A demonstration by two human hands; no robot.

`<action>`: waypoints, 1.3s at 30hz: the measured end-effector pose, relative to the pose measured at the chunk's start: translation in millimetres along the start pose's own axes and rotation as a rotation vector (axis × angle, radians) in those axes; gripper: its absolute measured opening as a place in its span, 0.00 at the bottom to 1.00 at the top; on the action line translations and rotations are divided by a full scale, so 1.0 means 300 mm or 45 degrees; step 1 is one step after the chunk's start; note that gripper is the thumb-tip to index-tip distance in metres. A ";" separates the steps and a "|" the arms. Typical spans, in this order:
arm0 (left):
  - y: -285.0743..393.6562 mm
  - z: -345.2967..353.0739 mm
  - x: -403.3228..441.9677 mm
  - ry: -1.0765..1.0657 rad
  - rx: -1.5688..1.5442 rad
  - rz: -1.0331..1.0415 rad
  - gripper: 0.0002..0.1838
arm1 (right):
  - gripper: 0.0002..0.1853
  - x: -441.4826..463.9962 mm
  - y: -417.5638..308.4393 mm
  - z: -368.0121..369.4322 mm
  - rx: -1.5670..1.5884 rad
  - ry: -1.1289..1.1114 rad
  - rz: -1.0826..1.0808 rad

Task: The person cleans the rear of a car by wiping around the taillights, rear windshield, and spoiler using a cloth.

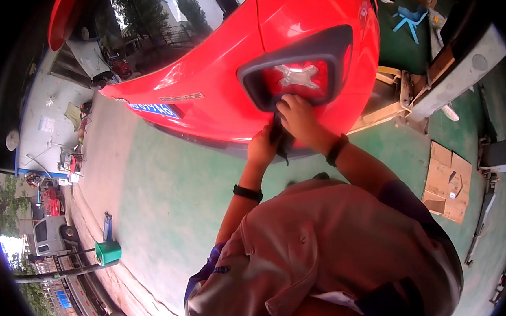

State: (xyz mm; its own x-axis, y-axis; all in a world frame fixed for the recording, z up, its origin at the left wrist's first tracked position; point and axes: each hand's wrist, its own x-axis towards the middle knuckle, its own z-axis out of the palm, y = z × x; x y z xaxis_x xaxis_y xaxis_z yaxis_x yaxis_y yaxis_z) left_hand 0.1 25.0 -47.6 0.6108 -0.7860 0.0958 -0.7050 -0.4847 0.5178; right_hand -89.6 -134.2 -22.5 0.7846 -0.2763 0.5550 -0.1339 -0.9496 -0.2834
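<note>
A red car (221, 110) fills the upper middle, its tail light (300, 77) framed by a dark surround (248, 83). My right hand (298, 116) is at the lower edge of that surround, its fingers bent together on something dark. Just below and to the left, my left hand (262, 146) has its fingers closed round a small dark object (281, 138), whose thin end hangs down. What the object is cannot be made out. Both hands are close together in front of the car's rear corner.
Flattened cardboard (448, 181) lies on the green floor at the right, below a metal lift arm (388, 100). A blue stool (411, 18) stands at the upper right. To the lower left are a green bucket (108, 252) and a parked truck (94, 301).
</note>
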 end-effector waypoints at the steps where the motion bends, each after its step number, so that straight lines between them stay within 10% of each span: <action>1: 0.010 -0.005 -0.005 -0.034 -0.013 0.005 0.24 | 0.23 -0.019 0.011 -0.003 0.003 0.026 0.003; 13: 0.047 0.018 -0.076 0.259 -0.004 -0.111 0.25 | 0.20 -0.222 0.199 -0.119 0.267 0.186 0.030; 24: 0.274 0.019 0.077 -0.117 0.003 -0.259 0.26 | 0.15 -0.290 0.283 -0.433 1.482 0.324 0.828; 28: 0.497 -0.079 0.093 -0.275 -1.074 -0.363 0.12 | 0.14 -0.321 0.334 -0.525 1.417 0.396 0.851; 33: 0.602 -0.143 0.101 -0.085 -1.432 0.045 0.17 | 0.15 -0.302 0.370 -0.606 1.390 0.355 0.803; 39: 0.540 -0.194 0.095 0.174 -0.505 0.251 0.13 | 0.19 -0.225 0.357 -0.704 1.232 0.419 0.927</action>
State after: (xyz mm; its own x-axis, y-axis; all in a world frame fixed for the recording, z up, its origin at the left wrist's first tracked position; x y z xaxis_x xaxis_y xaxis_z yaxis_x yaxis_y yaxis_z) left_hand -75.7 -53.7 88.4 0.5395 -0.7776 0.3229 -0.6364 -0.1255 0.7611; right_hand -284.6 -248.6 74.9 0.5086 -0.8463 0.1582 0.1359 -0.1026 -0.9854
